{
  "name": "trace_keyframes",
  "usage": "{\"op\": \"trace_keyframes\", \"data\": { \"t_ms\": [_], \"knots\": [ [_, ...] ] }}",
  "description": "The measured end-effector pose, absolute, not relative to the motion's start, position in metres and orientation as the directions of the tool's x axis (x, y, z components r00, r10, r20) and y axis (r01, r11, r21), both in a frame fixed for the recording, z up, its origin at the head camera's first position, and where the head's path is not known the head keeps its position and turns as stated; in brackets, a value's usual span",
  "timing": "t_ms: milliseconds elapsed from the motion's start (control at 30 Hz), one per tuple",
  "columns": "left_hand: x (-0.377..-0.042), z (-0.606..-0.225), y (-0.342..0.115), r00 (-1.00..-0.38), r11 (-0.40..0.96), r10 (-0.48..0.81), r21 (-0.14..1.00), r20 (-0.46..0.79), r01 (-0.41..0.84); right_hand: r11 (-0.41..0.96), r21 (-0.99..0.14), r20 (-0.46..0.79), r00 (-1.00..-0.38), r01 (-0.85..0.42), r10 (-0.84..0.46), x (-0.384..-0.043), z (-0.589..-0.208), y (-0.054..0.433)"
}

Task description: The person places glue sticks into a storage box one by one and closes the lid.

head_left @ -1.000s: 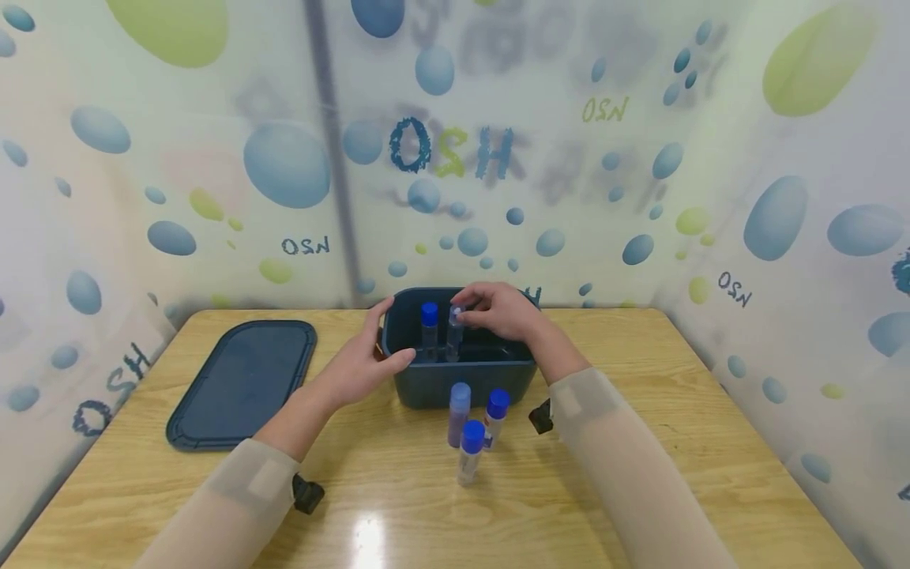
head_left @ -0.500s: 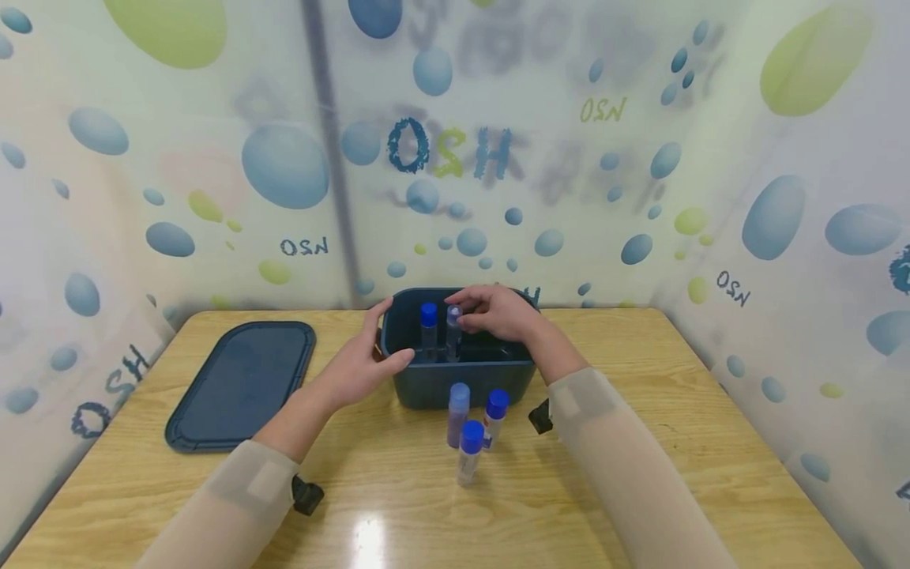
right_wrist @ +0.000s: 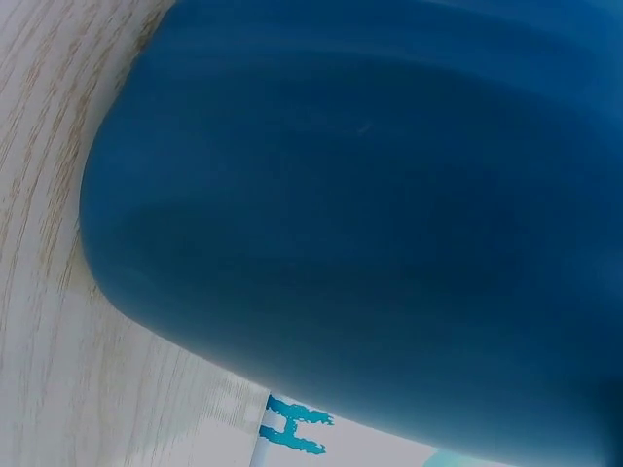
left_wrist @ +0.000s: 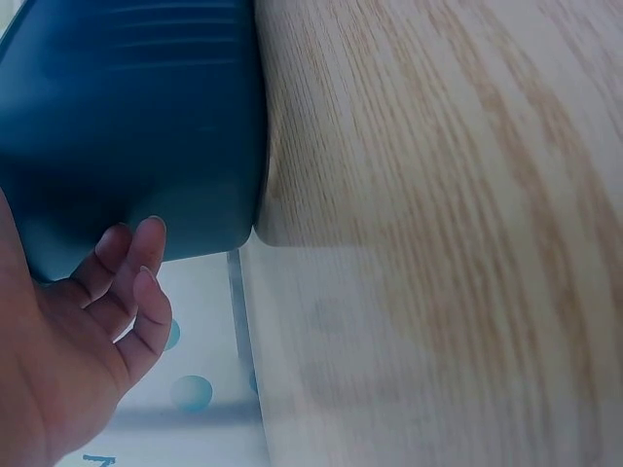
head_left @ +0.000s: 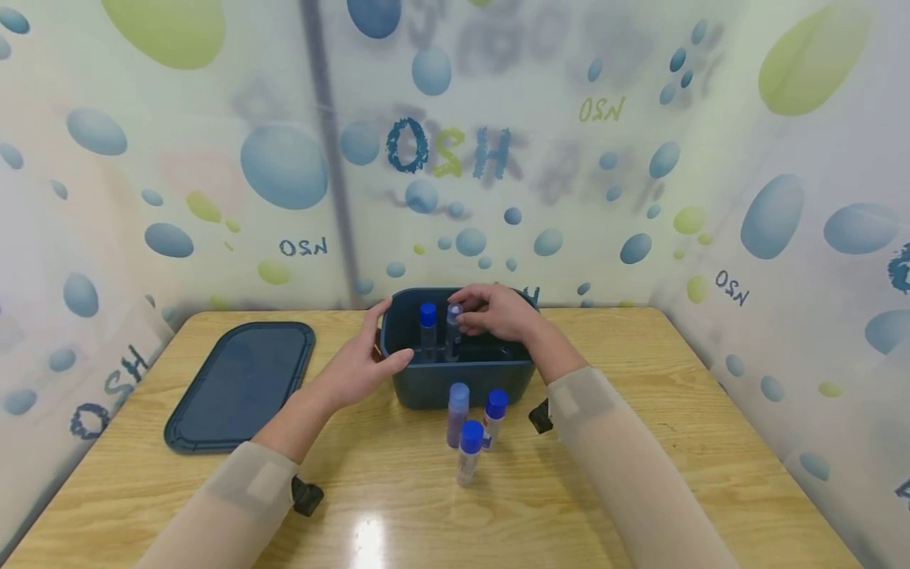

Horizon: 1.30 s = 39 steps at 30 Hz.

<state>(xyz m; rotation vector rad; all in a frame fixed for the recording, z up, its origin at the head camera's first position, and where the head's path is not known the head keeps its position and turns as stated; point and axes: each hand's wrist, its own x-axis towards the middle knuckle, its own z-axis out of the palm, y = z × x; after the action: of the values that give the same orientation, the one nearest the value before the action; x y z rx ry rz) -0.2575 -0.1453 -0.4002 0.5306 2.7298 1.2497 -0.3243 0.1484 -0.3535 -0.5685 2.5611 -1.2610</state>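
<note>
A dark blue storage bin point(head_left: 462, 386) stands upright at the back of the table. My left hand point(head_left: 359, 367) holds its left end, the thumb reaching over the front rim; in the left wrist view the other fingers point(left_wrist: 146, 311) bend by the outer wall. Inside the bin, my right hand point(head_left: 501, 312) pinches the top of a clear, pale-topped glue stick point(head_left: 453, 336) held upright. Just left of it stands a blue-capped glue stick point(head_left: 428, 328). The right wrist view shows mostly the bin's outer wall point(right_wrist: 341, 195); the right hand is hidden there.
In front of the bin stand a light-blue-capped glue stick point(head_left: 458, 415), a labelled dark-blue-capped one point(head_left: 496, 407) and a third blue-capped stick point(head_left: 469, 454), close together. A flat dark blue lid point(head_left: 242, 387) lies at the left on the wooden table point(head_left: 604, 506). Patterned curtains point(head_left: 569, 158) surround the table.
The right fingers have shifted very slightly at the top of the pale-topped glue stick, which stays at the same spot in the bin. Left hand and standing sticks are still.
</note>
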Motion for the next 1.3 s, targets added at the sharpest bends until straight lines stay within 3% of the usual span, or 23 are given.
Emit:
{"op": "trace_keyframes", "data": {
  "t_ms": [767, 1300],
  "knots": [
    [-0.2588, -0.4022, -0.1455, -0.935, 0.602, 0.349, 0.751, 0.058, 0.272, 0.517, -0.823, -0.003, -0.909, -0.235, -0.417, -0.3231, -0.3526, 0.1493],
    [-0.2588, -0.4027, -0.1468, -0.931, 0.589, 0.358, 0.758, 0.066, 0.28, 0.457, -0.806, 0.228, -0.91, -0.376, -0.347, -0.3206, -0.346, 0.1543]
  ]
}}
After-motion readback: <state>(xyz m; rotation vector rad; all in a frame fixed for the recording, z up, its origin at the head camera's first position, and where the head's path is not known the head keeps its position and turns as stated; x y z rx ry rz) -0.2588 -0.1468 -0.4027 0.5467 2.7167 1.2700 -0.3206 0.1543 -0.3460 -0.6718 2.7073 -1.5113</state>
